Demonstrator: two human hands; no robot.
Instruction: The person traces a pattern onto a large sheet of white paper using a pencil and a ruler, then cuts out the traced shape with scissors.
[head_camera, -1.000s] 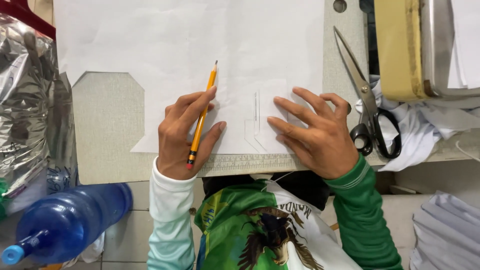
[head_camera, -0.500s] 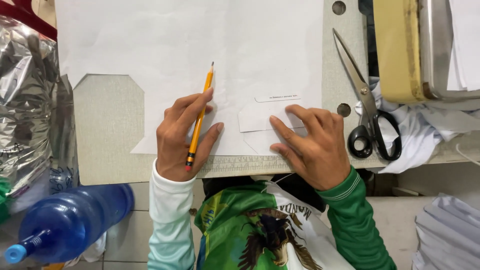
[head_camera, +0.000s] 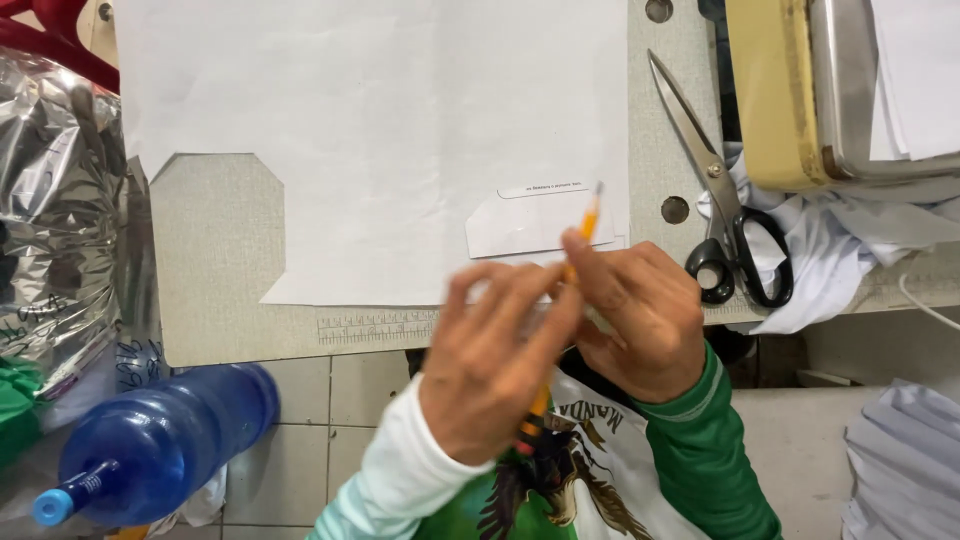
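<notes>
We see the grey table (head_camera: 215, 300) stretching away beyond both hands, with a large white paper sheet (head_camera: 380, 130) lying flat on it, just past the fingertips. Well to the left of the left hand lies a blue plastic bottle (head_camera: 165, 440) on its side, and above it a crinkled silver foil bag (head_camera: 55, 200). Beyond the right hand and to its right, a yellow metal machine base (head_camera: 780, 90) sits at the table's edge, with white cloth (head_camera: 840, 250) bunched below it. Black-handled scissors (head_camera: 720, 200) lie just to the right of the right hand, blades pointing away. A small white paper piece (head_camera: 530, 225) rests on the sheet right ahead of the right hand. Our left hand (head_camera: 495, 365) and right hand (head_camera: 635, 315) meet above the table's near edge, both closed around the yellow pencil (head_camera: 575, 260), whose tip points away over the small piece.
</notes>
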